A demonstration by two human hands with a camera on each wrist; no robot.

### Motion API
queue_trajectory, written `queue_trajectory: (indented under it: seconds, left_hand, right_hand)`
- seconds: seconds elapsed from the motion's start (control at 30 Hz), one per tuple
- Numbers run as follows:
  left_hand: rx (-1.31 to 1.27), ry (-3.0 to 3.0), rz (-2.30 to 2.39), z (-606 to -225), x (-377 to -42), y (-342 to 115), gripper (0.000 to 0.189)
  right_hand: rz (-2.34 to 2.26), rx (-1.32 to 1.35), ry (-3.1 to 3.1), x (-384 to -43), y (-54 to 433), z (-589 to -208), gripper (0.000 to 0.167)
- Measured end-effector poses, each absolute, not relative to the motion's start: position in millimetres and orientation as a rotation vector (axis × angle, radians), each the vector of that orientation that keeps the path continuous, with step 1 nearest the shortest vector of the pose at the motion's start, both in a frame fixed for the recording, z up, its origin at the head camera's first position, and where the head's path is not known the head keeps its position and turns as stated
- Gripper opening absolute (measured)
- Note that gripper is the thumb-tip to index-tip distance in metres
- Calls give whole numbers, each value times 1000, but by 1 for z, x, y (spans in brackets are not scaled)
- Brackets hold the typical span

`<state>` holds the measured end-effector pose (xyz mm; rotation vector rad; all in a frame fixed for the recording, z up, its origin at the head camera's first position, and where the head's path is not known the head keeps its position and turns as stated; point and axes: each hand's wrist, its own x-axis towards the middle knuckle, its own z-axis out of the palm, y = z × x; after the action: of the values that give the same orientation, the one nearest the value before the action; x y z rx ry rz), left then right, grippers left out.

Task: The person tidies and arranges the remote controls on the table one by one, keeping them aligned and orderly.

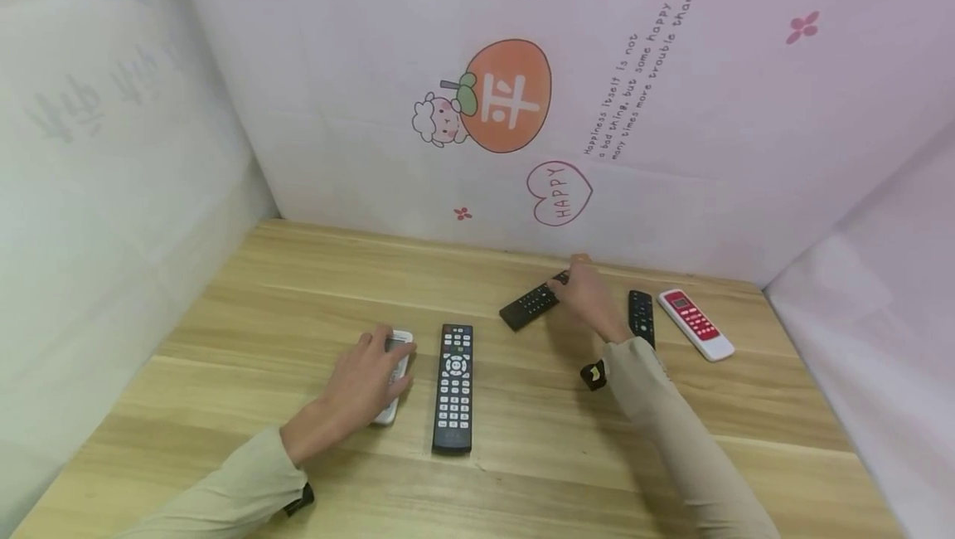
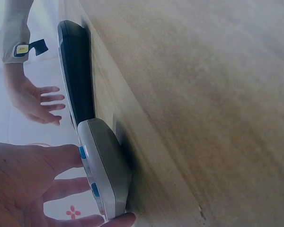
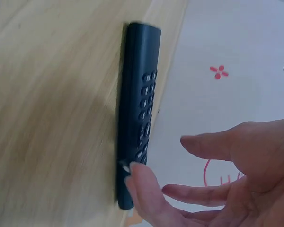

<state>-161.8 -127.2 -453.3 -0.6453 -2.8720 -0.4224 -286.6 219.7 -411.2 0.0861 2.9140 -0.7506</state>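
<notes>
A small black remote (image 1: 528, 307) lies near the back edge of a wooden table (image 1: 522, 473), its long axis slanting from near left to far right, where the right hand (image 1: 585, 294), fingers apart, sets a fingertip at its far end. The left hand (image 1: 366, 377) spreads over a white remote (image 2: 106, 165) (whether it grips, one cannot tell), whose screen end points away from the person. Beside it, a longer dark remote (image 1: 453, 390) also points away.
</notes>
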Motion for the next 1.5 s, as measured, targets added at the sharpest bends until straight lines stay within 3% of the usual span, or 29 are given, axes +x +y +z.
queue_trajectory:
  seconds: [0.57,0.93,1.27,1.5]
  left_hand:
    - [-632,-2877,-412,-454,-162,-126,43]
    - [-639,-2856,-406,-454,-161,-126,41]
    - [-644,-2863,-414,-454,-160,-126,41]
    - [-647,-2855,-401,-454,-162,-126,41]
  right_hand:
    - [-1095,284,2755,-309,228,-430,84]
    - [-1313,449,2558,-328,221,-432,69]
    - [-1364,462,2399,-327,223,-427,83]
    - [-1491,329,2273,-324,231,-430,60]
